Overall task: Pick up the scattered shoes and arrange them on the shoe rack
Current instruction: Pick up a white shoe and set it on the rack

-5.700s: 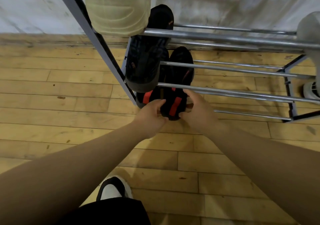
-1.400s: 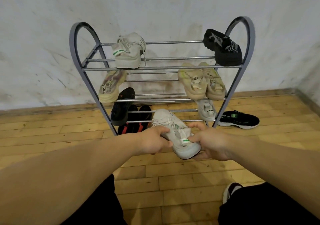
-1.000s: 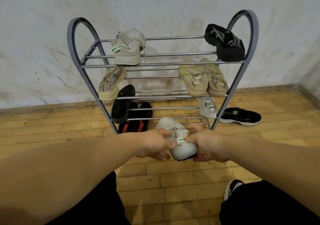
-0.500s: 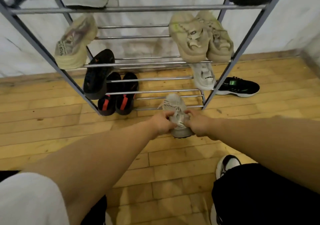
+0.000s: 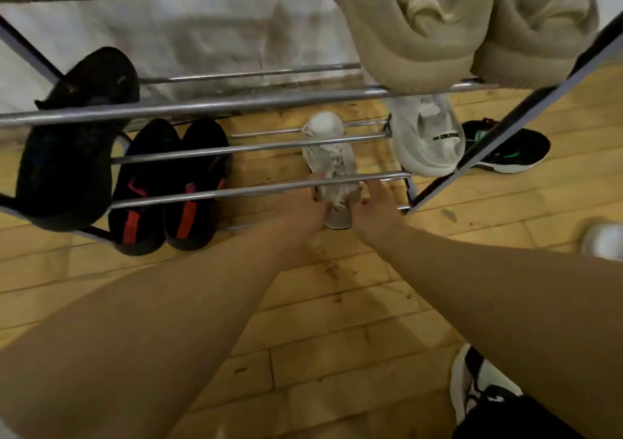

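A white laced sneaker (image 5: 328,155) lies toe-first on the bottom tier of the metal shoe rack (image 5: 236,103), its heel at the front bar. My left hand (image 5: 305,207) grips the heel's left side. My right hand (image 5: 374,204) holds its right side. Left of it on the same tier stands a pair of black shoes with red stripes (image 5: 168,185). A black shoe (image 5: 74,141) sits one tier up at the left, a white shoe (image 5: 426,138) at the right, and beige chunky shoes (image 5: 455,23) higher up.
A black sneaker with green marks (image 5: 509,150) lies on the wooden floor just right of the rack. A blurred white object (image 5: 603,241) is at the right edge. My own black-and-white shoe (image 5: 472,381) shows at the bottom right. A white wall stands behind the rack.
Both hands have carried the white sneaker forward and slid it onto the bottom tier. My head has come much closer to the rack.
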### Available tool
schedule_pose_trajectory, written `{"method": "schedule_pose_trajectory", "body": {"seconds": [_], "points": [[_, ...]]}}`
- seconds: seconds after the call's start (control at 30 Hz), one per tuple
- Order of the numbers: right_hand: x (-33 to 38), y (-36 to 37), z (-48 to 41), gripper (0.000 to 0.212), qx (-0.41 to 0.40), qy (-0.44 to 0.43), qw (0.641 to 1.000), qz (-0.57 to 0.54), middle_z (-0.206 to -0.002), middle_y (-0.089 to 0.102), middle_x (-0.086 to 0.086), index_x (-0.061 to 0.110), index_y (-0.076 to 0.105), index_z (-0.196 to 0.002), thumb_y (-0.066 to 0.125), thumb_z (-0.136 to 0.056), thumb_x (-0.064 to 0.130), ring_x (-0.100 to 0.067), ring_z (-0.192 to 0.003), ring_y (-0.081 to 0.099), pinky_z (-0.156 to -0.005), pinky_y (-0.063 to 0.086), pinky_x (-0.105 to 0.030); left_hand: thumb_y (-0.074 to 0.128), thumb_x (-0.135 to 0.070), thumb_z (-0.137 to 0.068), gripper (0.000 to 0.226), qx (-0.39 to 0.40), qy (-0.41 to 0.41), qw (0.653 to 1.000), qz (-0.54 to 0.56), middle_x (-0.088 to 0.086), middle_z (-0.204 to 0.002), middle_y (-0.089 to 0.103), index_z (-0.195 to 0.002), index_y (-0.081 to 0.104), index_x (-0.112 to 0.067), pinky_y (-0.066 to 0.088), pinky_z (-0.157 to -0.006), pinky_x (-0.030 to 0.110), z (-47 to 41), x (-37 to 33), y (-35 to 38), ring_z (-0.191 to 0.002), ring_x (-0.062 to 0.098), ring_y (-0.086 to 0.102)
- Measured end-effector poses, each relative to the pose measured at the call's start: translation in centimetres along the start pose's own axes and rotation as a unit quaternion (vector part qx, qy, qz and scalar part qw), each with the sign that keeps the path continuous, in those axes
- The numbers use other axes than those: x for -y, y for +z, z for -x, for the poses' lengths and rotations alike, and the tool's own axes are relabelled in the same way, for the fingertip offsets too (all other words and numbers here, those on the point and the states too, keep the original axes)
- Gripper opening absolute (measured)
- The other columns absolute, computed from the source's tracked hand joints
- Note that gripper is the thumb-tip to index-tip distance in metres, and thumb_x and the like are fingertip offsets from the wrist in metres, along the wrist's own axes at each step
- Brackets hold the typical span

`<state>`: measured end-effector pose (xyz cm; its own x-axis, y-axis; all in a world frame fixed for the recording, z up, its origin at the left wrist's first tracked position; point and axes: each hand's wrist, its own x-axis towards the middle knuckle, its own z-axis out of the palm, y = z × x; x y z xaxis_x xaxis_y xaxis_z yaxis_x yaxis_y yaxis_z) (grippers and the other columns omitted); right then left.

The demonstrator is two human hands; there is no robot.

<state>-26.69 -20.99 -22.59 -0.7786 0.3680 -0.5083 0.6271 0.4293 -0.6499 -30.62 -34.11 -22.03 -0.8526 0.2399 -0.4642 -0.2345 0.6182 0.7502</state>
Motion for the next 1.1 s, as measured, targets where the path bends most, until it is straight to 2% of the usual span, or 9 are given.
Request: {"method": "schedule_pose_trajectory", "body": {"seconds": [0.17,0.27,0.33,0.4,0.43,0.6,0.77,0.9,1.1], "points": [[-0.9,0.4,-0.8,0.049,0.01,-0.003,1.0,-0.002,-0.144,0.056,-0.008,0.03,0.032,-0.156,0.043,-0.108,0.033,-0.024,-0.099,0.063,-0.059,0.047,-0.025,0.056,-0.014,-0.103,0.043,0.029,0.01,0.999,-0.027,0.009,-0.127,0.065,-0.145,0.052,-0.013,0.044,-0.059,0.006,-1.0,0.8,0.7,-0.096,0.017,0.059],[-1.1,-0.9,0.5,0.053,0.022,-0.029,0.997,0.072,-0.137,0.058,-0.005,0.03,0.028,-0.158,0.043,-0.109,0.037,-0.02,-0.085,0.061,-0.047,0.042,-0.016,0.055,-0.032,-0.103,0.012,0.009,-0.001,1.0,-0.021,0.003,-0.113,0.072,-0.11,0.064,-0.034,0.058,-0.081,0.04,0.3,0.4,0.8,-0.101,0.026,0.067],[-0.9,-2.7,2.1,0.053,0.081,-0.02,0.991,0.101,-0.136,0.057,-0.011,0.021,0.026,-0.159,0.043,-0.109,0.027,-0.028,-0.098,0.064,-0.069,0.054,-0.022,0.058,-0.028,-0.1,0.013,-0.028,-0.006,1.0,-0.004,-0.008,-0.104,0.065,-0.101,0.059,-0.041,0.057,-0.085,0.04,2.0,0.1,1.2,-0.099,0.021,0.065],[-0.4,-5.0,4.0,0.052,0.162,0.003,0.968,0.194,-0.157,0.039,-0.02,0.005,0.026,-0.158,0.041,-0.11,0.017,-0.034,-0.138,0.045,-0.113,0.035,-0.034,0.061,-0.023,-0.097,0.023,-0.062,-0.012,0.998,0.01,-0.012,-0.101,0.055,-0.113,0.055,-0.038,0.051,-0.076,0.033,4.5,-0.1,2.0,-0.093,0.016,0.06],[0.1,-6.4,5.0,0.052,0.198,-0.001,0.945,0.26,-0.162,0.031,-0.018,0.004,0.025,-0.159,0.04,-0.111,0.018,-0.034,-0.144,0.039,-0.117,0.028,-0.037,0.062,-0.019,-0.096,0.032,-0.055,-0.017,0.998,0.024,-0.011,-0.103,0.053,-0.12,0.052,-0.036,0.049,-0.075,0.032,6.1,-0.1,2.6,-0.093,0.016,0.058],[1.4,-15.3,9.8,0.061,0.328,0.08,0.862,0.379,-0.16,0.038,-0.009,0.034,0.015,-0.162,0.043,-0.108,0.04,-0.029,-0.123,0.062,-0.104,0.052,-0.044,0.06,-0.032,-0.089,0.05,0.082,0.012,0.996,-0.04,0.001,-0.125,0.06,-0.137,0.046,-0.03,0.051,-0.078,0.033,13.2,-4.0,6.4,-0.102,0.021,0.06],[-3.2,-28.5,15.1,0.062,0.197,0.088,0.914,0.343,-0.144,0.055,-0.008,0.04,0.025,-0.157,0.055,-0.102,0.04,-0.026,-0.112,0.067,-0.096,0.057,-0.041,0.064,-0.042,-0.096,0.055,0.164,0.112,0.977,-0.082,-0.012,-0.115,0.055,-0.145,0.042,-0.032,0.052,-0.072,0.03,18.5,-14.0,7.9,-0.084,0.013,0.058],[-11.4,-35.4,19.0,0.07,0.078,0.124,0.964,0.223,-0.145,0.052,-0.011,0.038,0.026,-0.157,0.063,-0.097,0.044,-0.03,-0.119,0.062,-0.1,0.055,-0.046,0.063,-0.045,-0.095,0.067,0.188,0.202,0.943,-0.186,-0.005,-0.147,0.051,-0.155,0.035,-0.032,0.045,-0.089,0.026,21.4,-21.8,10.2,-0.117,0.016,0.058],[-24.2,-37.9,20.7,0.096,0.037,0.201,0.972,0.121,-0.162,0.032,-0.008,0.032,0.013,-0.162,0.071,-0.089,0.053,-0.034,-0.13,0.053,-0.099,0.055,-0.048,0.065,-0.049,-0.093,0.073,0.24,0.276,0.883,-0.294,-0.002,-0.148,0.049,-0.156,0.03,-0.037,0.056,-0.091,0.036,23.4,-29.1,16.2,-0.103,0.013,0.062]]}}
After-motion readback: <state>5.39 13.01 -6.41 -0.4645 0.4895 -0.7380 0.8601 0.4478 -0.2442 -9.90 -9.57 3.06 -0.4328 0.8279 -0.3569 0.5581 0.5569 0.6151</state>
